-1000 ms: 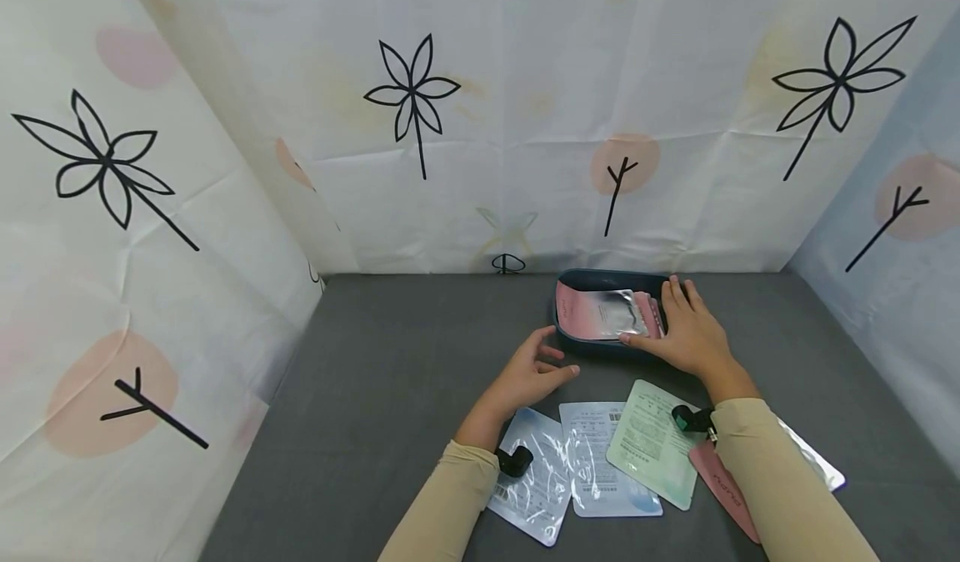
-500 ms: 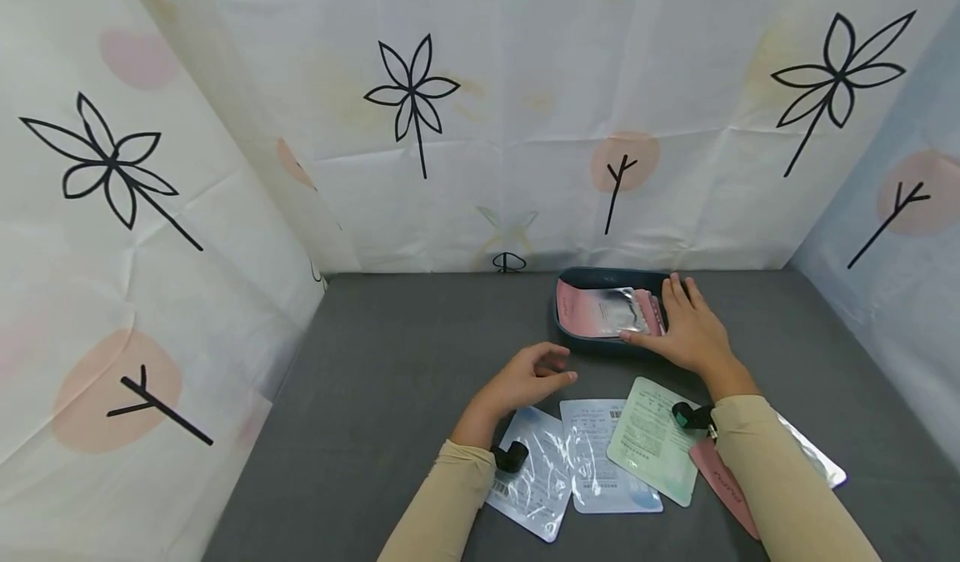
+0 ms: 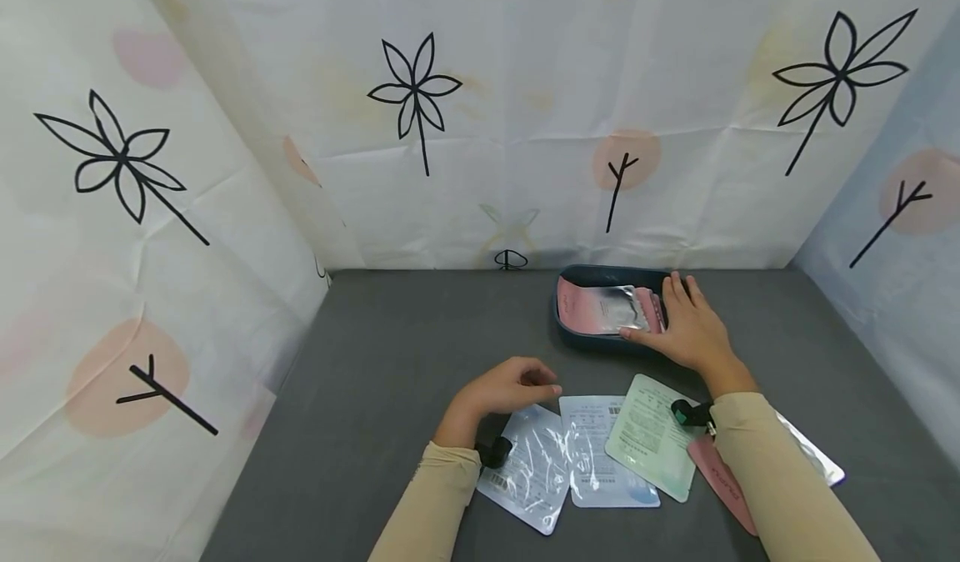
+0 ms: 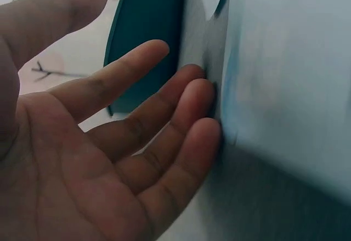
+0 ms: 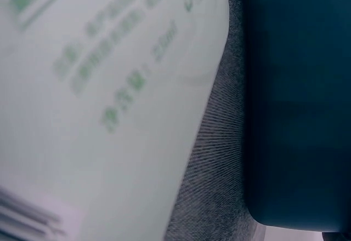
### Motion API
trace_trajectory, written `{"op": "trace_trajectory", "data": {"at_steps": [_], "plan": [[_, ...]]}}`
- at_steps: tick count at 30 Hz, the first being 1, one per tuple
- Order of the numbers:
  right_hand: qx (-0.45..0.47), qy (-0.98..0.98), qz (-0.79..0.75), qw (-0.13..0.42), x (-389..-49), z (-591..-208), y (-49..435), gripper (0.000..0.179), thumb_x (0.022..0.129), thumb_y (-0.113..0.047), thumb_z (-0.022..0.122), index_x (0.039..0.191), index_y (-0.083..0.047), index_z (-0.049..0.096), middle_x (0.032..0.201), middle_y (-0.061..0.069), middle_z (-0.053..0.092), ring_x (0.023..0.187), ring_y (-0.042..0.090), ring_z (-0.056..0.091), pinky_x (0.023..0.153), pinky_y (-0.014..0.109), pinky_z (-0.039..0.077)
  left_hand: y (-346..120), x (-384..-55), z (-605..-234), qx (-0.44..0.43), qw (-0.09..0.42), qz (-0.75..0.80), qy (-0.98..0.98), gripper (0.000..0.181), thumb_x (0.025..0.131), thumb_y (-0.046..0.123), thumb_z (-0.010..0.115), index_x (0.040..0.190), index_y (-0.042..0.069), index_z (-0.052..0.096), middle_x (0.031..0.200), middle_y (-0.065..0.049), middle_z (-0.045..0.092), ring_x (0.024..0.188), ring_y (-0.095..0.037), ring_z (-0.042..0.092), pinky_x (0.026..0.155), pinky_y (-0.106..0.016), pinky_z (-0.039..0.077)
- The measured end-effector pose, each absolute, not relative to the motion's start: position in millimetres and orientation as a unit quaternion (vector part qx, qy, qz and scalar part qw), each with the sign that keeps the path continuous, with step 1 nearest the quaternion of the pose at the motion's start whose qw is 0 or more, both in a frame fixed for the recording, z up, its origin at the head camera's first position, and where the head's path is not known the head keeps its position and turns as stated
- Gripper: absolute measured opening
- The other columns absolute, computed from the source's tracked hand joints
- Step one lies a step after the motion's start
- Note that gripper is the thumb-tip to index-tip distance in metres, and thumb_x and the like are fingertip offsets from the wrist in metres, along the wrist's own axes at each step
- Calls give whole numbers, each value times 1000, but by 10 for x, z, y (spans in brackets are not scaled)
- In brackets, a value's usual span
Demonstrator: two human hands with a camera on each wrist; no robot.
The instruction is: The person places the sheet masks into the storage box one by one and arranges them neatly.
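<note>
1 left hand [image 3: 506, 387]: held nothing, fingers loosely bent, near the silver-blue sachet [image 3: 532, 470].
1 right hand [image 3: 688, 333]: touched the right end of the tray [image 3: 600, 343], fingers apart.
Tray: sat at the grey table [image 3: 420, 320]'s far edge, pink sachets [image 3: 583, 308] inside.
Rim: probably best steadied with light, even pressure.

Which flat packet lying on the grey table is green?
The pale green flat rectangular packet with green print, between a flat pale blue rectangular packet and a flat pink packet. The others are pale blue, pink or silvery.
</note>
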State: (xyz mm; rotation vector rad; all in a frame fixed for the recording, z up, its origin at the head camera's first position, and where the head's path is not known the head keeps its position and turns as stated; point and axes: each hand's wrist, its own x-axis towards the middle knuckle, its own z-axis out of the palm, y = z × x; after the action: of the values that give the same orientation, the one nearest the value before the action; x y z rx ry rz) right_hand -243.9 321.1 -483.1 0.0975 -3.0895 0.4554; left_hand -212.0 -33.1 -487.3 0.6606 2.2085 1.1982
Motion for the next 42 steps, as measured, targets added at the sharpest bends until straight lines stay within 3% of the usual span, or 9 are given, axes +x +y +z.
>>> {"op": "trace_trajectory", "data": {"at_steps": [10,23,28,42], "plan": [[30,-988,149,9,-2450,-4838,3220,137,83,-87,61,166,8,7,176,27,2,163,50,-2,127,72,11,-643,-2120,-4862,234,253,425,837,41,104,35,67,135,8,68,127,-5,70,115,-18,65,101,-42,56],[34,-990,139,-1,-2479,-4812,3184,136,84,-88,59,167,7,6,176,27,0,163,51,-1,126,73,13,-1040,-2056,-4894,241,219,415,850,41,104,31,69,134,5,68,119,-8,69,105,-17,65,90,-38,56],[32,-989,141,-8,-2448,-4785,3185,136,85,-87,60,166,8,4,176,29,0,163,52,-3,125,74,12,-1048,-2055,-4881,235,214,408,856,43,103,33,71,134,4,67,119,-9,69,104,-18,65,90,-41,56],[28,-989,143,-6,-2436,-4811,3180,137,85,-87,59,166,7,2,176,27,-2,163,51,-4,125,74,12,-871,-1946,-4861,257,226,399,851,43,100,31,73,131,2,68,118,-11,69,98,-14,64,81,-30,56]]}}
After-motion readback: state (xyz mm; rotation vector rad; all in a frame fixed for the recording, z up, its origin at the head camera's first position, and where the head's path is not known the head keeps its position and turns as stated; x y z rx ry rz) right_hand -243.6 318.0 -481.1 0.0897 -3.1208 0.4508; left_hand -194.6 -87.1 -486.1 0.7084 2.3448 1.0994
